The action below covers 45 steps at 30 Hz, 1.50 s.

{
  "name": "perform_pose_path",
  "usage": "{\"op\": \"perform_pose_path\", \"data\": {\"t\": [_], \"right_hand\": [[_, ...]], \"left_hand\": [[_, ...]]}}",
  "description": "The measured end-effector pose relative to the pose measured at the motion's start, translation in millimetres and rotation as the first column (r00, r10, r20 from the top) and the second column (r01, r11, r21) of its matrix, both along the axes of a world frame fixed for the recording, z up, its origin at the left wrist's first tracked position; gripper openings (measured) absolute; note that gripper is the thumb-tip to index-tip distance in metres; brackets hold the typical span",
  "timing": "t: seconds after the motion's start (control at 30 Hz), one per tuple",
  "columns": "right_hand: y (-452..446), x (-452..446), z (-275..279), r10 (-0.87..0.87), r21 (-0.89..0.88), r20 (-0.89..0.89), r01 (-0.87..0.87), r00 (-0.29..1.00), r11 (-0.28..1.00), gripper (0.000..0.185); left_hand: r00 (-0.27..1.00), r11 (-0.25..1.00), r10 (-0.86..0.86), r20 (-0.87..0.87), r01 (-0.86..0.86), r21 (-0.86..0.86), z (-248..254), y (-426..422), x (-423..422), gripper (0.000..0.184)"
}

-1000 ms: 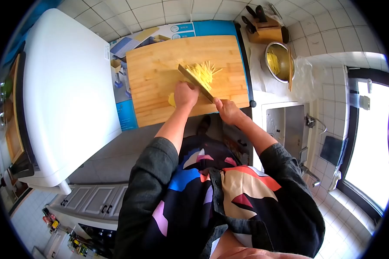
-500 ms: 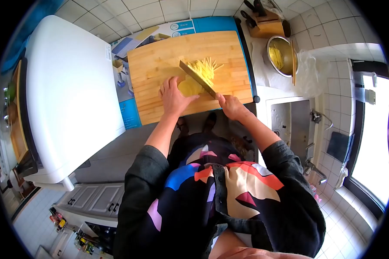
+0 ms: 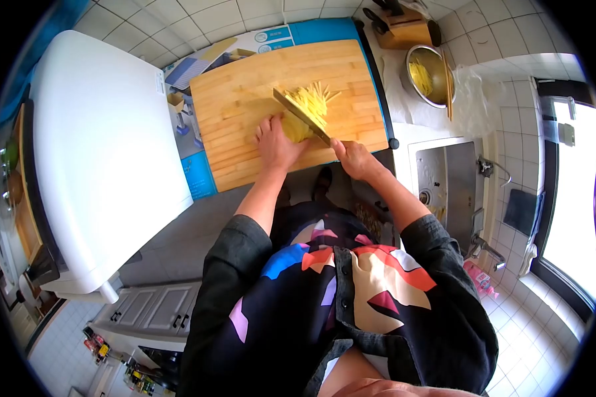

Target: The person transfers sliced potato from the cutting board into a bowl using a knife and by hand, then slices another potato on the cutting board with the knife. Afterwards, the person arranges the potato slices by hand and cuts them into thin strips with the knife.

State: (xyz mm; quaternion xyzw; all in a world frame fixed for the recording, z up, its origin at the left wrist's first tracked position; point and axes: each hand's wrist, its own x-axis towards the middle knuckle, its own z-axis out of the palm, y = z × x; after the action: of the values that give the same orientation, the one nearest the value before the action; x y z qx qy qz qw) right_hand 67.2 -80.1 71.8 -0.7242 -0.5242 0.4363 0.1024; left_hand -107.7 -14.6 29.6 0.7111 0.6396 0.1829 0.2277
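My right hand (image 3: 354, 159) is closed round the handle of a broad kitchen knife (image 3: 300, 116), whose blade slants up to the left across the wooden cutting board (image 3: 228, 126). My left hand (image 3: 278, 147) presses on a stack of yellow potato slices (image 3: 294, 128) beside the blade, fingers curled and thumb toward the near side. Part of the slices is hidden by that hand and the knife. On the blade's far side lies a loose pile of potato shreds (image 3: 314, 99), touching or very near the steel.
Right of the board stands a metal bowl (image 3: 437, 69) with yellow shreds inside and chopsticks (image 3: 449, 92) along its rim. Behind it is a knife block (image 3: 407, 34). A sink (image 3: 457, 182) lies at right, and a white appliance (image 3: 109, 145) borders the left.
My left hand has moved right, closer to the blade, and its fingers now cover more of the potato slices. The knife and right hand stay in nearly the same place.
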Motion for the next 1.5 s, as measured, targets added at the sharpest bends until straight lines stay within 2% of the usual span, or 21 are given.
{"op": "perform_pose_path", "data": {"t": [0.13,0.2,0.3,0.4,0.47,0.5,0.57,0.6,0.67,0.7,0.77,1.07,1.13,1.2,1.3,1.37,1.5], "right_hand": [[1,-1,1,0.012,-0.012,0.039,-0.012,0.999,1.000,0.056],[1,-2,3,0.000,-0.080,0.077,0.007,0.997,0.997,0.057],[-1,0,3,0.033,-0.010,0.031,-0.032,0.999,0.999,0.053],[-1,0,-1,0.017,-0.013,0.066,-0.016,0.998,1.000,0.053],[-1,0,-6,0.010,-0.001,0.061,-0.010,0.998,1.000,0.054],[-2,1,-7,0.006,0.011,0.058,-0.007,0.998,1.000,0.054],[-1,1,1,0.016,-0.027,0.044,-0.015,0.999,1.000,0.056],[2,0,4,0.031,-0.065,0.033,-0.029,0.999,0.997,0.059],[1,2,2,0.034,-0.039,0.009,-0.034,0.999,0.999,0.060],[1,2,1,0.026,-0.017,-0.012,-0.026,1.000,1.000,0.060],[1,2,1,0.050,-0.001,-0.023,-0.050,0.999,0.999,0.060],[2,4,0,0.055,-0.009,-0.048,-0.055,0.997,0.998,0.063],[4,6,0,0.057,-0.003,-0.033,-0.058,0.998,0.998,0.063],[6,5,13,0.009,-0.127,-0.087,-0.020,0.996,0.992,0.063],[4,3,11,0.023,-0.082,-0.046,-0.026,0.999,0.996,0.063],[4,1,7,0.031,-0.078,-0.019,-0.033,0.999,0.996,0.063],[5,0,13,0.000,-0.112,-0.001,0.000,1.000,0.994,0.062]], "left_hand": [[1.000,0.999,0.031,0.003,-0.031,0.042,-6,2,3,0.075],[0.999,0.998,0.035,0.018,-0.036,0.048,-7,3,3,0.073],[0.998,0.997,0.055,0.016,-0.056,0.054,-9,3,4,0.072],[0.999,0.997,0.048,0.010,-0.048,0.062,-4,4,2,0.071],[0.992,0.994,0.018,0.123,-0.031,0.109,0,0,-2,0.063],[0.993,0.994,0.016,0.120,-0.029,0.109,0,-3,-6,0.063],[0.983,0.951,-0.061,0.173,0.005,0.309,-3,-6,-15,0.055],[0.984,0.949,-0.056,0.168,0.000,0.314,-6,-5,-15,0.055],[0.935,0.994,-0.023,0.355,-0.016,0.108,-8,-5,-13,0.036],[0.938,0.993,-0.012,0.347,-0.028,0.111,-7,-5,-11,0.036],[0.969,0.997,0.061,0.239,-0.068,0.020,-9,-3,-3,0.021],[0.960,0.980,0.197,0.200,-0.190,-0.056,-13,7,4,0.014],[0.961,0.981,0.195,0.196,-0.188,-0.054,-13,5,3,0.014],[0.966,0.984,0.176,0.188,-0.168,-0.056,-15,5,1,0.014],[0.969,0.991,0.131,0.211,-0.134,-0.001,-13,5,3,0.013],[0.981,0.991,0.135,0.136,-0.132,-0.033,-10,7,4,0.012],[0.984,0.992,0.112,0.136,-0.101,-0.079,-12,9,2,0.012]]}}
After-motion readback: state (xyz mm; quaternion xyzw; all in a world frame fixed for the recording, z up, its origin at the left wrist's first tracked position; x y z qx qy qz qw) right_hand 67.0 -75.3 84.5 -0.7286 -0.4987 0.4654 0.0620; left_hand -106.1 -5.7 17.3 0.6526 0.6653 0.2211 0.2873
